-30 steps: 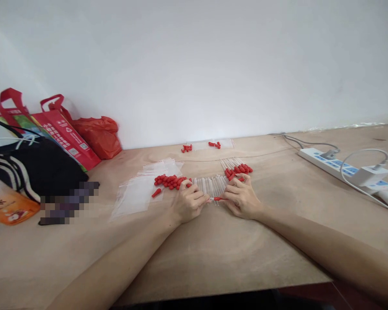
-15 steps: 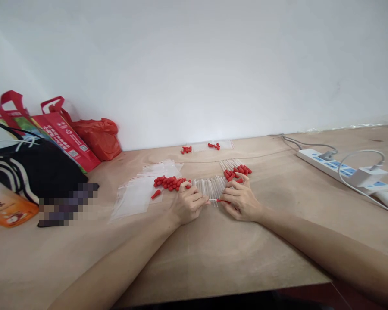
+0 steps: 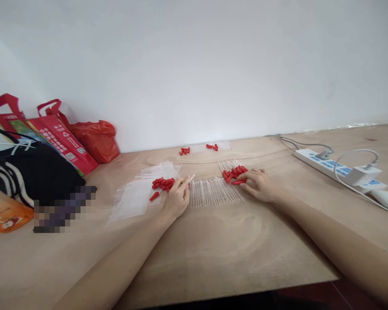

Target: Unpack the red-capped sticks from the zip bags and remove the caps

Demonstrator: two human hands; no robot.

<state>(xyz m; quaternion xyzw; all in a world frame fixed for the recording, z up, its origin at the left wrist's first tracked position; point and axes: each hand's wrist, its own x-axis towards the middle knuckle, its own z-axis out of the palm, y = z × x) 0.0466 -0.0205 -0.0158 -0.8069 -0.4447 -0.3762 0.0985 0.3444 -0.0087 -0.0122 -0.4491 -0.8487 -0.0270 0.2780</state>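
A row of several clear thin tubes (image 3: pixel 213 192) lies on the wooden table (image 3: pixel 213 245) between my hands. My left hand (image 3: pixel 176 199) is closed on one clear tube, lifted at the left end of the row, next to a heap of red caps (image 3: pixel 162 183) on clear zip bags (image 3: pixel 136 196). My right hand (image 3: pixel 260 184) rests at the right end of the row, fingers pinched on a red cap (image 3: pixel 238 182) beside a second heap of red caps (image 3: pixel 234 172).
Red shopping bags (image 3: pixel 63 135), a black striped bag (image 3: pixel 26 172) and an orange packet (image 3: pixel 4 213) crowd the left side. A white power strip (image 3: pixel 338 165) with cables and a charger lies at right. More red caps (image 3: pixel 198 148) sit near the wall.
My hands have parted: the left moved left holding a clear tube, the right moved up-right to the red cap heap. The camera view shifted slightly.
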